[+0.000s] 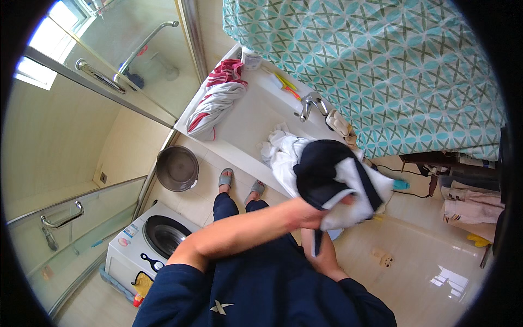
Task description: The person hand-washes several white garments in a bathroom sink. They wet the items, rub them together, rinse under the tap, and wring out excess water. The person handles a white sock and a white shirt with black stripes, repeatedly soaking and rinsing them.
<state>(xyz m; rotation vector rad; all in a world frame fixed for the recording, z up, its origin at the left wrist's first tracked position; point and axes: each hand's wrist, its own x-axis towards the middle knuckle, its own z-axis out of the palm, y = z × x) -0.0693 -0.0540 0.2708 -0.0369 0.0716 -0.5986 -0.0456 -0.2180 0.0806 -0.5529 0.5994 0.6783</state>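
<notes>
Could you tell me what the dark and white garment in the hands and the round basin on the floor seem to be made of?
The dark and white garment looks like soft woven or knit fabric, matte: it folds and droops limply from the left hand. The round basin looks like metal, perhaps stainless steel: a grey, dull sheen with a thin rolled rim, though grey plastic cannot be ruled out.

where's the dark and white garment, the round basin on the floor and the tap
dark and white garment (327,169): head view, on the dark fabric of its upper bunch
round basin (177,169): head view, on its grey inside bottom
tap (306,105): head view, on the metal spout above the sink
</notes>
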